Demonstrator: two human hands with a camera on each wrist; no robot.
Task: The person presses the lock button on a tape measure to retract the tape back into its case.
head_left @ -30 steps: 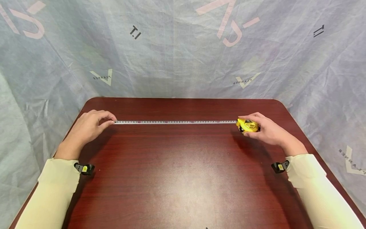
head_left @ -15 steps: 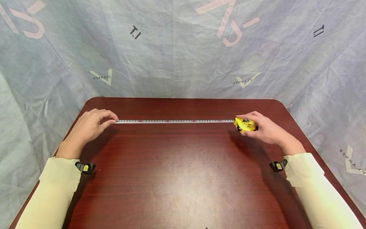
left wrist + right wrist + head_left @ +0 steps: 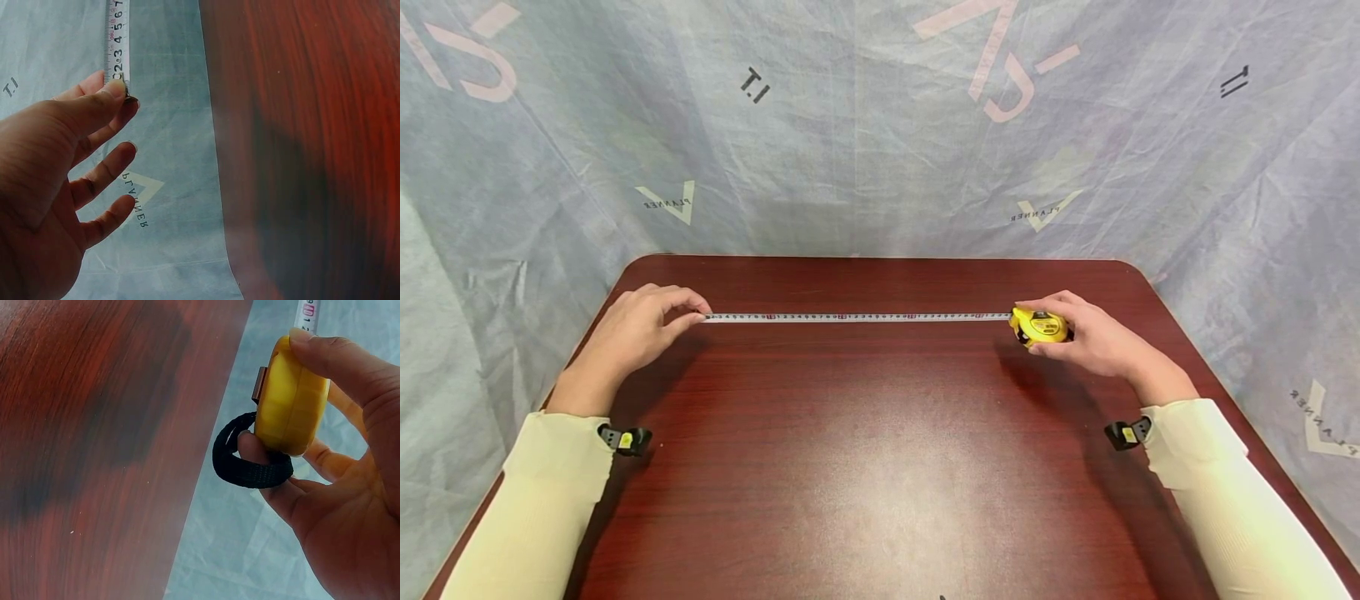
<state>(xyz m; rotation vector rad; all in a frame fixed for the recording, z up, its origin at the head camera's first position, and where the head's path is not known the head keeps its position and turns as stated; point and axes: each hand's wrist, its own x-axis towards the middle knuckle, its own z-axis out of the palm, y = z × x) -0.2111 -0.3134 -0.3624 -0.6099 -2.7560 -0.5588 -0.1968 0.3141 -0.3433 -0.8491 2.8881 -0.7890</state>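
Between the two hands a white tape blade [image 3: 880, 317] with printed numbers is drawn out straight above the table. My left hand [image 3: 638, 333] pinches its end between thumb and forefinger; in the left wrist view the blade [image 3: 117, 44] runs up from the thumb tip, and the other fingers of the hand [image 3: 69, 144] are spread. My right hand [image 3: 1097, 337] grips the yellow tape measure case [image 3: 1045, 327]. In the right wrist view the case [image 3: 290, 397] sits between thumb and fingers of the hand [image 3: 356, 469], with a black strap [image 3: 250, 472] looped by a finger.
A dark red wooden table [image 3: 850, 433] with rounded far corners lies below both hands. Grey printed cloth [image 3: 850, 133] hangs behind it and at both sides. Each wrist carries a small black camera, one at the left [image 3: 625, 441] and one at the right [image 3: 1127, 434].
My right hand and the yellow case have moved a little to the left, and the exposed blade is slightly shorter. My left hand has shifted very slightly right, still pinching the end.
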